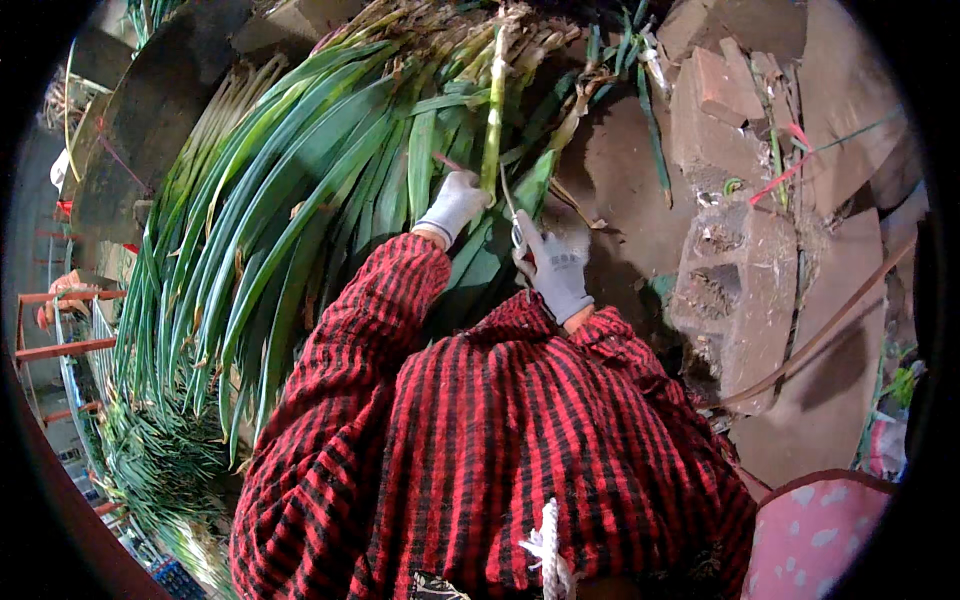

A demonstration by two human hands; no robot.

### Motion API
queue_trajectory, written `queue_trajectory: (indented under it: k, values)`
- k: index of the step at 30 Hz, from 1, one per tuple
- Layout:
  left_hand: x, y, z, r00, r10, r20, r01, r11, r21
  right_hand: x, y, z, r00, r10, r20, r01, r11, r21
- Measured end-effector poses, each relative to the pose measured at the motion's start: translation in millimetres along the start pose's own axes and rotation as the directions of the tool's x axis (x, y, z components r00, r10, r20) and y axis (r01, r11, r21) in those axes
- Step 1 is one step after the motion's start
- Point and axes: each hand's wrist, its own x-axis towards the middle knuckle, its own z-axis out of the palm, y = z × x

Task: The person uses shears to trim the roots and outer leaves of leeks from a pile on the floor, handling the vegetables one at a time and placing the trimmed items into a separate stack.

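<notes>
My left hand (454, 204), in a pale knit glove, closes around a pale green leek stalk (495, 112) whose root end points away from me. Just right of it, my right hand (559, 266) wears a grey-coated glove bearing writing. That hand grips a slim metal cutting tool (507, 191), with its narrow blade close beside the stalk; whether it is a knife or scissors I cannot tell. Beneath and left of my hands spreads a large heap of leeks (300, 187), roots at the far side and long green leaves fanning towards me.
To the right lie bricks (727, 90) and a hollow block (712, 292) on bare ground. A pink-red tie (784, 169) hangs near them. More green bundles (161, 450) sit at lower left, by a rust-red metal frame (67, 349). Pink spotted cloth (814, 532) shows at lower right.
</notes>
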Motion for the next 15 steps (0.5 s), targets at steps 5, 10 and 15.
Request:
queue_trajectory:
  k: [5, 10, 15]
  values:
    - [-3, 11, -6, 0.998, -0.017, 0.063, 0.022, 0.997, -0.077, 12, 1, 0, 0.997, 0.012, 0.072, -0.015, 0.999, 0.044]
    - [-9, 20, -9, 0.997, -0.025, 0.071, 0.023, 0.999, 0.028, 27, -4, -2, 0.99, 0.063, 0.13, -0.065, 0.998, 0.013]
    - [-5, 14, -6, 0.995, -0.045, 0.091, 0.047, 0.999, -0.023, 12, 5, 10, 0.994, 0.032, 0.102, -0.027, 0.998, -0.052]
